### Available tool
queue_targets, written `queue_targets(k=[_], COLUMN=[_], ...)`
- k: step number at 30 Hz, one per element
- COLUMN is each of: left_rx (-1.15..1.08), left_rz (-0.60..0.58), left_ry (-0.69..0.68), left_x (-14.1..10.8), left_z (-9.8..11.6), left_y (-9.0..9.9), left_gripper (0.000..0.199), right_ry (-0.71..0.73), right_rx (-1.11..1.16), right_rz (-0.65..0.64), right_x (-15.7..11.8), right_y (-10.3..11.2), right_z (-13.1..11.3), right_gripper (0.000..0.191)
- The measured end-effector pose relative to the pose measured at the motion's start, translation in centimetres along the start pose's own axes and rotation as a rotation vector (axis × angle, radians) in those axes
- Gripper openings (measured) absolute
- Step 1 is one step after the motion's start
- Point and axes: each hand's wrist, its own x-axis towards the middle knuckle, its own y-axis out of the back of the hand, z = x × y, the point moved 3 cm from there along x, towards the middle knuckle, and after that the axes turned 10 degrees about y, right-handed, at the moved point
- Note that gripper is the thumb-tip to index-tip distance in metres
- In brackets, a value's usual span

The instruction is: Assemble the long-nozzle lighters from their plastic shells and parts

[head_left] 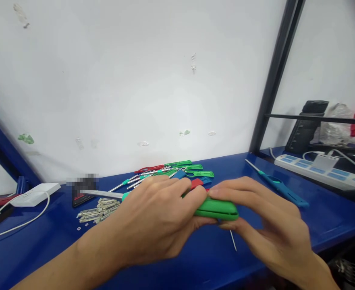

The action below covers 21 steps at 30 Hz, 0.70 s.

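Note:
A long-nosed utility lighter with a green handle (218, 209) is held between both hands above the blue table. My left hand (162, 213) wraps round its middle, hiding much of the handle; the metal tube (104, 194) with a teal collar sticks out to the left. My right hand (264, 225) pinches the handle's end between fingers and thumb. A dark seam runs along that end, between the two shell halves. Below the handle, a thin metal rod (233, 241) lies on the table. Behind my hands are several lighters and green shells (200, 174), partly hidden.
A pile of small clear parts (101, 209) lies left of centre, near a partly blurred black object (85, 191). To the right rest a blue lighter (281, 189) and a white power strip (322, 169). A white box with a cable (35, 195) sits far left.

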Motion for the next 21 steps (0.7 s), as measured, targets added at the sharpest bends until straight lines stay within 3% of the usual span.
queue_targets(k=[7, 21], left_rx=[-0.146, -0.286], left_rz=[-0.023, -0.093], left_ry=[-0.032, -0.050], left_x=[0.0, -0.3], left_z=[0.8, 0.6], left_y=[0.7, -0.3], left_gripper=[0.040, 0.037], right_ry=[-0.030, -0.054], right_rx=[0.092, 0.162], right_rz=[-0.014, 0.011], right_x=[-0.5, -0.7], right_y=[-0.4, -0.8], right_z=[-0.5, -1.0], right_gripper=[0.016, 0.009])
